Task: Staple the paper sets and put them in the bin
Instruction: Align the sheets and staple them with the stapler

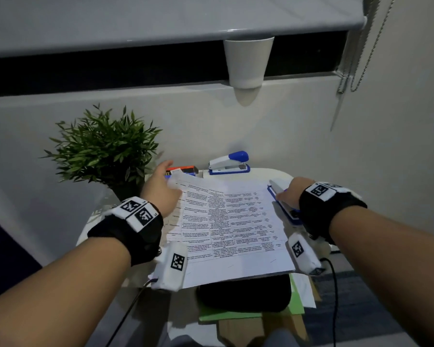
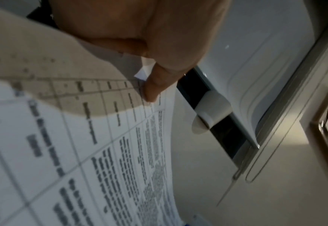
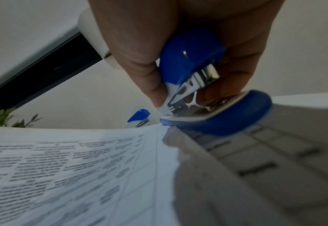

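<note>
Right hand [image 1: 290,196] grips a blue and white stapler [image 3: 196,85], fingers and thumb curled round its body, at the right edge of the paper set [image 1: 232,221]. In the right wrist view the stapler's mouth stands partly apart, with its blue base [image 3: 227,122] just at the far right corner of the paper set; whether the sheet edge is between the two halves cannot be told.

Left hand [image 1: 161,191] holds the far left corner of the paper set. In the left wrist view the thumb [image 2: 155,85] presses onto the printed top sheet, pinching the corner, where a small white fold of paper [image 2: 143,73] shows.

The paper set carries a printed table of text and lies spread between the two hands over a small round white counter [image 1: 266,172], its near edge reaching past the counter's near rim. Beyond the paper set, at the back of the counter, a second blue and white stapler [image 1: 229,162] sits closed, and left of it lies a small box [image 1: 183,169] with an orange and black face. A green potted plant [image 1: 103,146] stands left of the paper set, beside the left hand. Below the near edge of the paper set sit a dark rounded object [image 1: 243,293], a green sheet [image 1: 226,315] and more white paper [image 1: 306,291]. High above the paper set, a white cup [image 1: 247,62] rests on the window ledge.

Both wrists wear black bands with white marker tags.
</note>
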